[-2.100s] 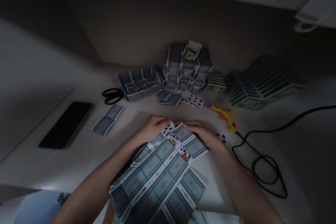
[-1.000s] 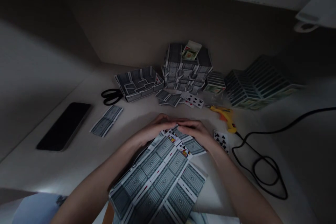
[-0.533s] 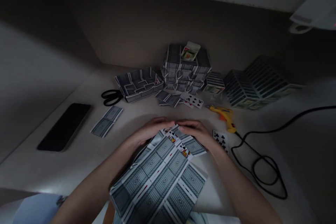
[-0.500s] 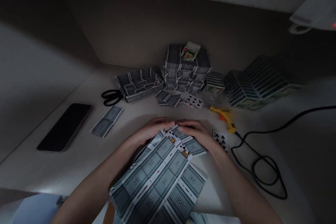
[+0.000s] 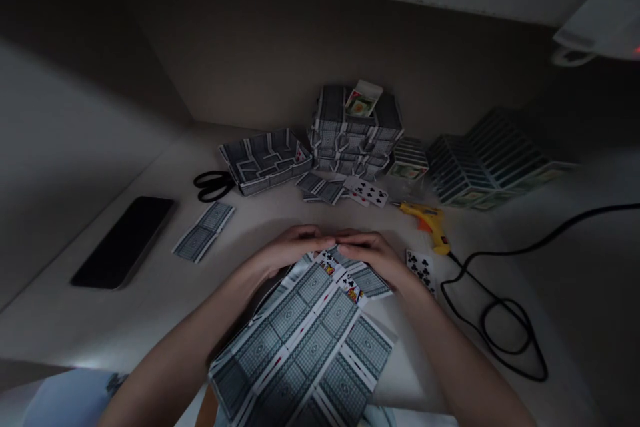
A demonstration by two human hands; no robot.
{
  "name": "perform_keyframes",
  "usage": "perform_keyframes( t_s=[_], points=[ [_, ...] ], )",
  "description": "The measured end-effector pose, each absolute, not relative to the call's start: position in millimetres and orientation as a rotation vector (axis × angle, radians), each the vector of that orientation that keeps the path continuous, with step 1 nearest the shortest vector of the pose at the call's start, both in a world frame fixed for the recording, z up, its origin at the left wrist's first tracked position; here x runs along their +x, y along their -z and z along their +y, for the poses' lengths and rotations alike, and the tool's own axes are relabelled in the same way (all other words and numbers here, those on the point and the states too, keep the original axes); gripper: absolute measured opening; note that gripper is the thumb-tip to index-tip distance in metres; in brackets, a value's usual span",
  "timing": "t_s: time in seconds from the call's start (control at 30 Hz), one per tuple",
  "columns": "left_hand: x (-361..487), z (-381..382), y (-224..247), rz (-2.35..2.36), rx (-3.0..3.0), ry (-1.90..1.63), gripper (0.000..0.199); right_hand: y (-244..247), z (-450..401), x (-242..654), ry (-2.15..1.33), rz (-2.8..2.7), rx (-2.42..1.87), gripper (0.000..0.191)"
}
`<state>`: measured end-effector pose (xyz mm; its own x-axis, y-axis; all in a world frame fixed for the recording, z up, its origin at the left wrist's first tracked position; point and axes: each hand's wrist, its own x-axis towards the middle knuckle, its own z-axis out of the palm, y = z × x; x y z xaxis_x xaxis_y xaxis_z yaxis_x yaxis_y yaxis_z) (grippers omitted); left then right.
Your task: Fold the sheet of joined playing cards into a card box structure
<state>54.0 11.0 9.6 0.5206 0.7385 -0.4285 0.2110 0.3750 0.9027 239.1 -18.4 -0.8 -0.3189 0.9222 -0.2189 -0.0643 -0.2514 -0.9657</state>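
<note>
A structure built of playing cards (image 5: 310,340), mostly backs outward with a few club and court faces showing, tilts toward me at the bottom of the head view. My left hand (image 5: 299,245) is closed on its far edge, fingers partly hidden behind the cards. Beside it, my right hand (image 5: 367,250) grips the same far edge, the two sets of fingertips meeting near the middle. A playing card (image 5: 371,280) folded out from the structure lies under the right hand. What the fingertips press between them is hidden.
A yellow glue gun (image 5: 427,221) with a looping black cord (image 5: 505,300) lies right. Behind stand a card tray (image 5: 265,177), a stacked card structure (image 5: 345,137) and card boxes (image 5: 480,160). Black-handled scissors (image 5: 214,185), a phone (image 5: 123,243) and loose cards (image 5: 204,232) are left.
Both hands stay on the far edge of the card structure. The fingers have shifted slightly and the flap under the right hand sits a little lower.
</note>
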Motion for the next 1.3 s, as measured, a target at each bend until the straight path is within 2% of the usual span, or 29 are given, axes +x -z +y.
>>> perform_keyframes(
  t_s=[0.77,1.13,1.3],
  points=[
    [56.4,12.4,2.7,1.041,1.165,-0.458,0.038,-2.7,-17.4,237.0,-1.485,-1.492,-1.106,0.022],
    [49.4,13.3,-9.3,0.896,1.043,-0.413,0.028,2.6,-17.3,238.0,-1.486,-1.451,-1.135,0.021],
    [48.4,13.5,-8.1,0.891,1.007,-0.401,0.032,2.3,-18.4,237.5,-1.502,-1.386,-1.19,0.025]
  ],
)
